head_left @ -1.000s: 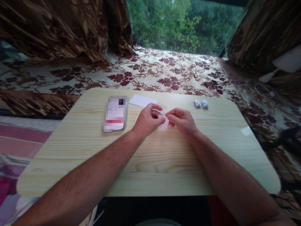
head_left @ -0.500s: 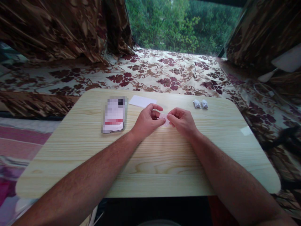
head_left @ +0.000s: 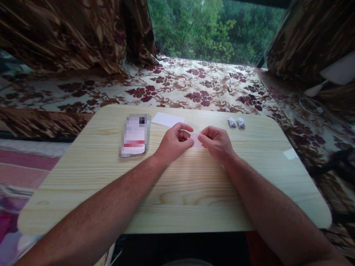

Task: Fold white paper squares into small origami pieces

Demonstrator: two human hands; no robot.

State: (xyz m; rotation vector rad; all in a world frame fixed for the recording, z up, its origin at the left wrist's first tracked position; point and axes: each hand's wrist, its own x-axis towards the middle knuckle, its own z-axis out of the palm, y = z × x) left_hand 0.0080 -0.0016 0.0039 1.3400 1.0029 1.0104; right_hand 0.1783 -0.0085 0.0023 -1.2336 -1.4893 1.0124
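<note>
Blurred packet: over on the left of the table (head_left: 83, 192), a flat packet (head_left: 135, 135) lies with its face pixelled out; only a red band reads.
White sheet: just right of it, a blank white sheet (head_left: 167, 119) lies flat near the far edge, clear of both hands.
Left hand: here's the left hand (head_left: 173, 142), fingers (head_left: 185, 127) curled in and pinched on the paper's left edge.
Folded paper: dead centre, a small pale folded paper (head_left: 196, 140), caught between the two hands just above the tabletop; most of it is hidden behind thumbs and fingertips, so its shape is hard to make out.
Right hand: the right hand (head_left: 217, 143) mirrors it, fingers closed on the paper's right edge.
Paper figures: further right, two little folded paper figures (head_left: 236, 122) sit side by side, well apart from the hands, too small to read.
Surroundings: flowered bedspread (head_left: 194, 87) beyond the table, curtains (head_left: 69, 33) both sides, green trees (head_left: 205, 26) between them.
Cut off: both forearms run out of the bottom edge.
</note>
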